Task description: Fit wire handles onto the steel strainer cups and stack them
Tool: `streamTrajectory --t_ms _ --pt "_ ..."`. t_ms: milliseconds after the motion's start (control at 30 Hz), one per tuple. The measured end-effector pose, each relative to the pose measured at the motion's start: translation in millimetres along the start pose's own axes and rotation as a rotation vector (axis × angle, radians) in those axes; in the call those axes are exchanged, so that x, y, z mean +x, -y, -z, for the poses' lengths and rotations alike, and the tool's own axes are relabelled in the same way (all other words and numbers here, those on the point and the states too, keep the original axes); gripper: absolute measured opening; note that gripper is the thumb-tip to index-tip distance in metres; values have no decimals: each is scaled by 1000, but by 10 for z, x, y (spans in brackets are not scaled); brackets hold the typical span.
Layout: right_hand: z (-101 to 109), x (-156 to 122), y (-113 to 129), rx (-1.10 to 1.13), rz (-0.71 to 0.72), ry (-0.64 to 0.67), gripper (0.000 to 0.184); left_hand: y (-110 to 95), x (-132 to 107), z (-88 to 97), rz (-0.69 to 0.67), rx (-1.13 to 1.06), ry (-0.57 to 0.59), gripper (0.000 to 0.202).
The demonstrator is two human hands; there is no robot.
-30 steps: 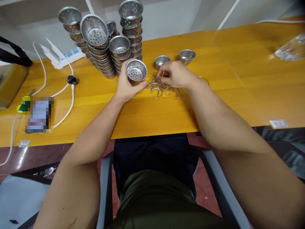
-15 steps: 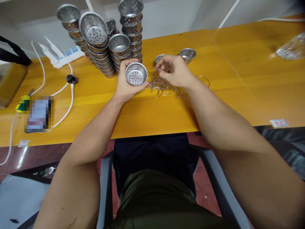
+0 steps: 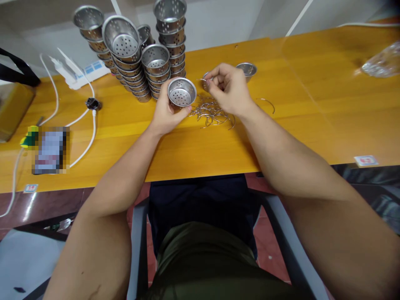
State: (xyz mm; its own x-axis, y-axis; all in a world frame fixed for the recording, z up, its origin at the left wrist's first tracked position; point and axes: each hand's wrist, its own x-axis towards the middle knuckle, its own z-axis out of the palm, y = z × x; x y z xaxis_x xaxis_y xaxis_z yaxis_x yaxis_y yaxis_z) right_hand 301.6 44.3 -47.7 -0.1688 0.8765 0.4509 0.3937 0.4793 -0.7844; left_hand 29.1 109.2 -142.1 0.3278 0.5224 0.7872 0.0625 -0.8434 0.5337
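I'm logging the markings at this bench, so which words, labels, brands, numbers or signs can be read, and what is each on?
No text can be read with certainty.
Left sticker on the table's front edge: reddish marks, too small and blurred.
Right sticker on that edge: likewise.
Phone: pixelated, unreadable.
Held metal cup: no lettering visible.
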Motion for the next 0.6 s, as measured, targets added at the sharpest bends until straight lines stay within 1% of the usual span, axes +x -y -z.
streamTrajectory --t_ms 100,233,400,600 --pt "14 -17 82 -27 -55 -17 66 -40 4 17 20 49 9 108" --pt "8 -38 180 -30 -98 -3 69 -153 30 49 69 110 25 110" --pt "-24 -38 195 -1 -57 -24 72 -220 44 72 109 148 -28 114" --pt "-63 -47 153 17 -21 -22 68 -197 70 137 81 184 0 114"
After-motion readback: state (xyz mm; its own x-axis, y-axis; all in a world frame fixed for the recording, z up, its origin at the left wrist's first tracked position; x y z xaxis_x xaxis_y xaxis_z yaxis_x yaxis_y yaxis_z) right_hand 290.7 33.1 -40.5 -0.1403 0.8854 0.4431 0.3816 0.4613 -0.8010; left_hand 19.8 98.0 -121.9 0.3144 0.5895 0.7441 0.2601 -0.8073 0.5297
